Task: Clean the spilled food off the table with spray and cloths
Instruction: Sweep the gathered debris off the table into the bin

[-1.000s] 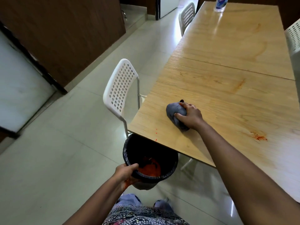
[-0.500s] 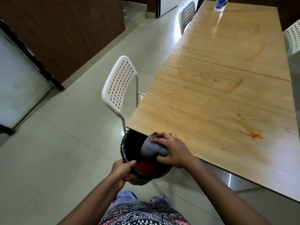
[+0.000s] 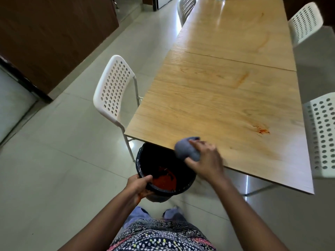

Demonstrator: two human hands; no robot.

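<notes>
Right hand (image 3: 206,160) grips a balled grey cloth (image 3: 186,148), fingers and thumb curled round it. The cloth sits at the near left corner of the bench (image 3: 217,98), over the edge and just above the bin; whether it touches the wood cannot be told. The hand is motion-blurred.

Left hand (image 3: 139,183) holds the near rim of a black-lined bin (image 3: 186,185), thumb over the rim, fingers under it. Orange smears on that hand near the wrist. The bin sits tucked partly beneath the bench corner; red-orange food (image 3: 165,181) lies inside at the bottom.

A small red stain (image 3: 262,130) lies on the bench toward the right edge, well apart from the cloth. Faint orange streaks (image 3: 243,78) farther up the top.

White perforated chairs: one (image 3: 113,89) at the left side, one (image 3: 320,134) at the right, two more farther back.
</notes>
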